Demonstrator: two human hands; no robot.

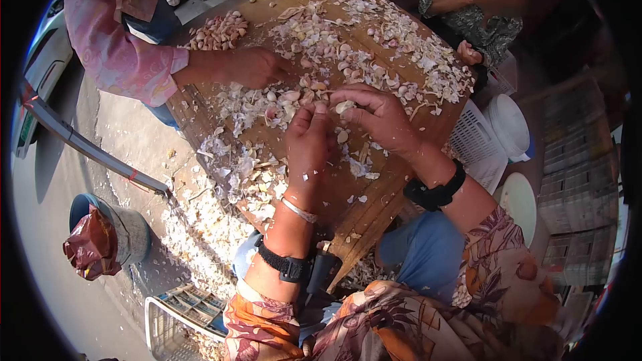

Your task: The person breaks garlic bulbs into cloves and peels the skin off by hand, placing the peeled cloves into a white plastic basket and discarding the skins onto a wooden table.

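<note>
A wooden table [374, 194] outdoors lies strewn with garlic skins [394, 33]. The right hand [381, 117] pinches a garlic clove [345, 106]; the left hand [307, 137] picks at it, fingers curled. A co-worker's hand [251, 67] rests beside a clove pile [217, 30].

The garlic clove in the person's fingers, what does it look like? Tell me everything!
The garlic clove is small, pale cream and looks smooth, as if mostly peeled. The right hand pinches it at the fingertips, and the left hand touches it from the other side with its fingertips. It is held just above the wooden table, over a litter of papery white skins. Its far side is hidden by the fingers.
</note>
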